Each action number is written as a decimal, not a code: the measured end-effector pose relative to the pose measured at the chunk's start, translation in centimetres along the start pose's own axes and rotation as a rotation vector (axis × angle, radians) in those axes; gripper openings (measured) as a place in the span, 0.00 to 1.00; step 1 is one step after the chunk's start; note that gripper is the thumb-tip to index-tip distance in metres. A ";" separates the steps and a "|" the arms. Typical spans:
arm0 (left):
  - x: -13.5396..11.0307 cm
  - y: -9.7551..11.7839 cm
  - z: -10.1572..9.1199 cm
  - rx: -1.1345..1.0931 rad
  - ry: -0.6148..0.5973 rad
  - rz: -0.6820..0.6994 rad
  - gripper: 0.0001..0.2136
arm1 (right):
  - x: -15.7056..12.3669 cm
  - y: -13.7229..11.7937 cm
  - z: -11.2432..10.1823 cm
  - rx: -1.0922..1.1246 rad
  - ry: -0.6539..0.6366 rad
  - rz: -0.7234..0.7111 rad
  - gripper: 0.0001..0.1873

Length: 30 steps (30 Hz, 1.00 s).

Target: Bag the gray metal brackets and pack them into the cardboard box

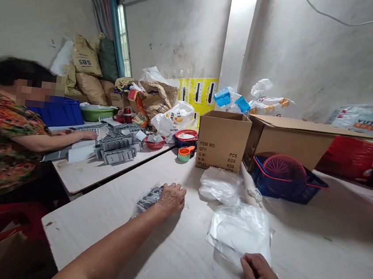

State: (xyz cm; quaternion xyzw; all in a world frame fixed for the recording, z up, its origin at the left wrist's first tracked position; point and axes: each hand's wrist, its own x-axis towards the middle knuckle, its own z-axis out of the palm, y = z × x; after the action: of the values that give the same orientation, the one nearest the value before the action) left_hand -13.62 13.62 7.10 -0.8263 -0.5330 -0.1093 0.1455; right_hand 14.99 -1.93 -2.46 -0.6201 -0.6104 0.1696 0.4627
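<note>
My left hand (171,198) reaches across the white table and is closed over the end of a clear plastic bag of grey parts (149,198). The bag lies on the tabletop, and its near end is partly covered by my hand and forearm. Down at the right, my right hand (261,278) has thumb and forefinger pinched together at the lower corner of a flat clear plastic bag (242,229) in a pile. Behind that pile lies a second heap of clear bags (220,185).
An open cardboard box (223,139) stands behind the bags. A blue basket (288,183) sits to its right, before a larger carton (286,136). Orange and green tape rolls (185,154) lie left. A co-worker (9,138) handles grey parts (119,143) at the adjoining table.
</note>
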 end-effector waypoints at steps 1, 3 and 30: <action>-0.2 -0.1 -0.1 0.008 0.008 -0.008 0.07 | 0.0 0.1 0.1 0.001 0.001 -0.004 0.14; -0.6 -0.1 -0.3 0.023 0.022 -0.022 0.08 | 0.0 0.2 0.2 0.007 0.007 -0.014 0.14; -5.2 14.6 0.9 -0.666 0.267 -0.066 0.15 | 0.1 -1.9 -0.7 0.040 0.037 -0.005 0.15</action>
State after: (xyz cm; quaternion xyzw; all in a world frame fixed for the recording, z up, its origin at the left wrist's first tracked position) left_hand -2.43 3.87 2.67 -0.7892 -0.4710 -0.3884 -0.0670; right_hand 14.42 -2.48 -0.59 -0.6124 -0.5997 0.1691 0.4865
